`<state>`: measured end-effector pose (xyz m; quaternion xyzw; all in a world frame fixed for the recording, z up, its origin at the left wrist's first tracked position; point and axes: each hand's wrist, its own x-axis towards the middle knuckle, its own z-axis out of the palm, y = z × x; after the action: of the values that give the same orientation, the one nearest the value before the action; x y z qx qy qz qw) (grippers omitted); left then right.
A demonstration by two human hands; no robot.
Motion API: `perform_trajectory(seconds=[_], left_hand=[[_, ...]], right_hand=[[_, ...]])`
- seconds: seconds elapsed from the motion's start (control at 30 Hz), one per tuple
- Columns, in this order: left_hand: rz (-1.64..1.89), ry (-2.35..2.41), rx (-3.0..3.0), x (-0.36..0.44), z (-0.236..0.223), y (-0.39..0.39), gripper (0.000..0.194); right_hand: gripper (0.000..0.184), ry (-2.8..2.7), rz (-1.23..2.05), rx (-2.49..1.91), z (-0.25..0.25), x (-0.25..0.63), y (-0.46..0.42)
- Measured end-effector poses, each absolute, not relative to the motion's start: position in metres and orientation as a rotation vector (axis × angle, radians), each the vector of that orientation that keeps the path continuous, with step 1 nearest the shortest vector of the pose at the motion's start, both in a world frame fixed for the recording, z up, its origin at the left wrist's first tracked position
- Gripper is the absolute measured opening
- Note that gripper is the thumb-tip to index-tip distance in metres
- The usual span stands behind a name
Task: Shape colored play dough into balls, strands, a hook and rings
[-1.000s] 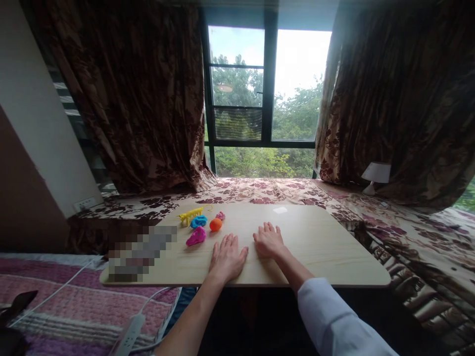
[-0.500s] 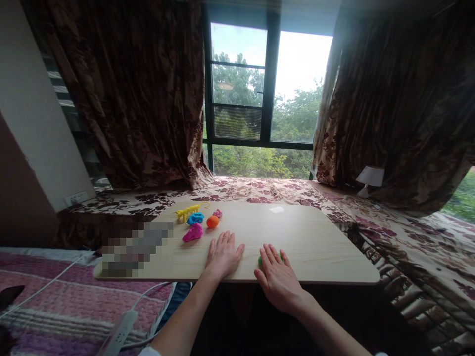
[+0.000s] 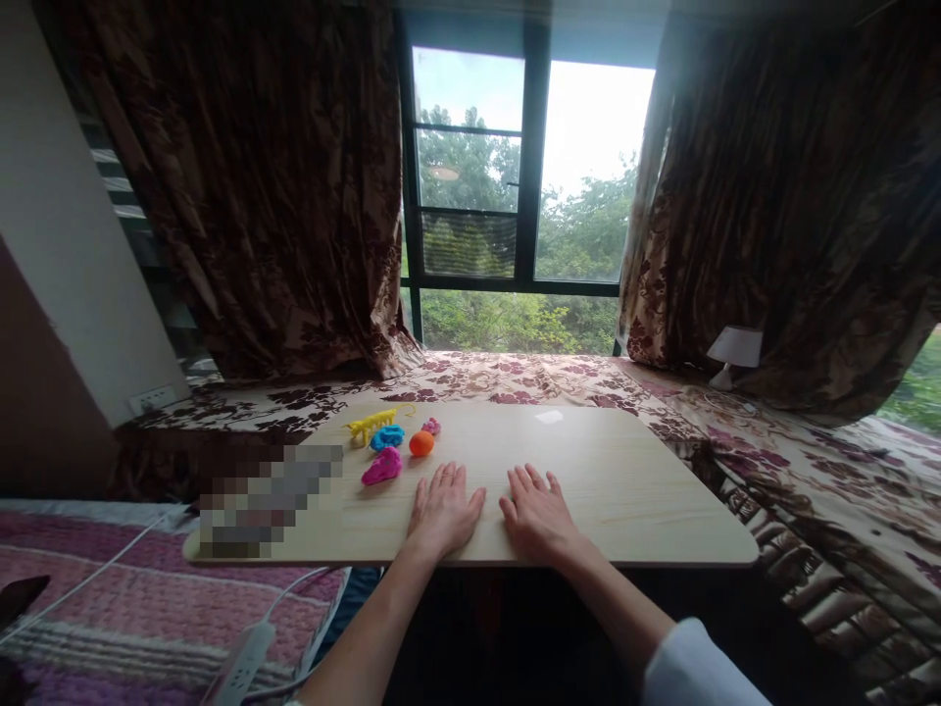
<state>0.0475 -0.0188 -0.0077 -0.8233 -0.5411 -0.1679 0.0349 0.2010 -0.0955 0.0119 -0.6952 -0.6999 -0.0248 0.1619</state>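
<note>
My left hand [image 3: 446, 510] lies flat on the light wooden table [image 3: 632, 480], palm down with its fingers stretched out. Beside it, my right hand [image 3: 538, 515] rests palm down too, fingers extended; whatever is beneath the palm is hidden. Beyond my left hand sit several modelling-clay-like pieces: an orange ball [image 3: 421, 444], a magenta lump [image 3: 381, 466], a blue lump [image 3: 387, 437] and a small pink piece [image 3: 431, 427]. Behind them is a yellow figure [image 3: 373, 427] with leg-like prongs and a thin tail.
A pixelated patch [image 3: 272, 500] covers the table's left end. A small white item [image 3: 548, 417] lies near the far edge. Beyond stand a floral-covered ledge [image 3: 507, 375] and a white lamp [image 3: 735, 348]. At lower left, a power strip [image 3: 246, 657] rests by the bed.
My right hand has shifted forward and slightly left over the table. The green piece that showed under its fingers is now out of sight. My left hand has stayed nearly still.
</note>
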Motion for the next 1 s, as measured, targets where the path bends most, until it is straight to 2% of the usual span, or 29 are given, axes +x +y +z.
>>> perform_trajectory(seconds=[0.1,0.2,0.47,0.57,0.77,0.87,1.0], left_hand=[[-0.530,-1.657,-2.530,0.048,-0.007,-0.021,0.062],[-0.521,-1.656,-2.530,0.048,-0.005,-0.022,0.061],[-0.462,-1.676,-2.544,0.049,-0.002,-0.022,0.061],[-0.485,-1.660,-2.554,0.047,-0.004,-0.020,0.058],[-0.649,-1.699,-2.584,0.046,-0.001,-0.020,0.049],[-0.834,-1.718,-2.630,0.058,0.008,-0.032,0.044],[-1.055,-1.464,-2.745,0.077,0.019,-0.060,0.037]], right_hand=[[0.054,-2.082,-0.093,-1.894,0.004,0.200,-0.144],[0.056,-2.093,-0.081,-1.890,0.002,0.199,-0.154],[0.058,-1.899,0.090,-2.102,0.026,0.205,-0.038],[0.058,-1.890,0.114,-2.111,0.028,0.206,-0.027],[0.059,-2.036,0.058,-1.921,0.015,0.207,-0.099],[0.062,-2.127,0.158,-1.809,0.016,0.219,-0.128],[0.071,-2.105,0.187,-1.661,0.021,0.243,-0.135]])
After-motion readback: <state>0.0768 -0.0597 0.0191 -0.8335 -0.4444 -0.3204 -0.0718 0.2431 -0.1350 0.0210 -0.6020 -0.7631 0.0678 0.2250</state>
